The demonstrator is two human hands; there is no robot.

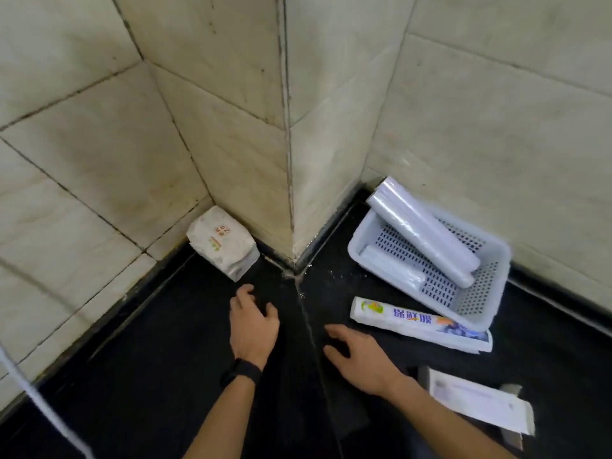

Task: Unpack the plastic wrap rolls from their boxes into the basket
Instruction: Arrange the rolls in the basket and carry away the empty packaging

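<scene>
Holds nothing in the loosely curled left grip (253, 323) or the spread right grip (359, 359), both low over the dark desk (165, 376), with rolls (427, 233) already in the basket (496, 293) at far right and a printed box (414, 321) lying against its near rim. Could knock the light basket when reaching for that box and spill the two rolls propped over its far rim, or fumble a slick roll while sliding it out. Cannot tell whether either box has a roll inside, nor read the blurred open box (477, 402) at near right.
</scene>
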